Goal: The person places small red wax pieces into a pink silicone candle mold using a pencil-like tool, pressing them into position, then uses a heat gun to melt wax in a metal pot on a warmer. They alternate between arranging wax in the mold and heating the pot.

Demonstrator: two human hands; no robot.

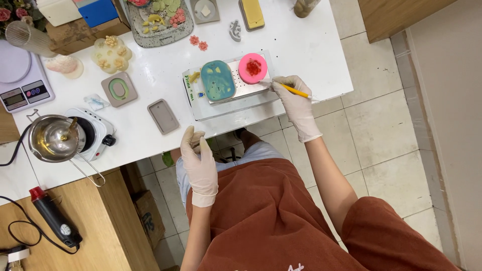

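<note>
Rust-brown apron cloth [281, 221] fills the bottom of the view, closest to the camera, and both gloved arms come out of it toward the white table [311, 45].

On this table the landmark is the flat metal warming plate [251, 88], near the table's front edge. Two moulds sit on top of the plate. The bigger one is the teal oval mould [218, 80], on the plate's left half. The smaller one is the pink round mould [252, 68], at the plate's far right part, with red material in its middle. To my judgement these moulds are soft rubber, light and bendable, so they are better taken by the outer rim, and the filling inside may be fragile or not yet hard.

The right hand [293, 100] is just right of the plate. Its fingers are closed around a thin yellow stick [295, 91], held like a pen, and the tip of the stick points to the pink mould's edge. I cannot tell if the tip touches it. The stick looks stiff and very light.

The left hand [197, 158] hangs below the plate, off the table's front edge, fingers loosely together, holding nothing.

Far left of the plate a steel pot [50, 139] stands on a small burner [95, 131].
</note>
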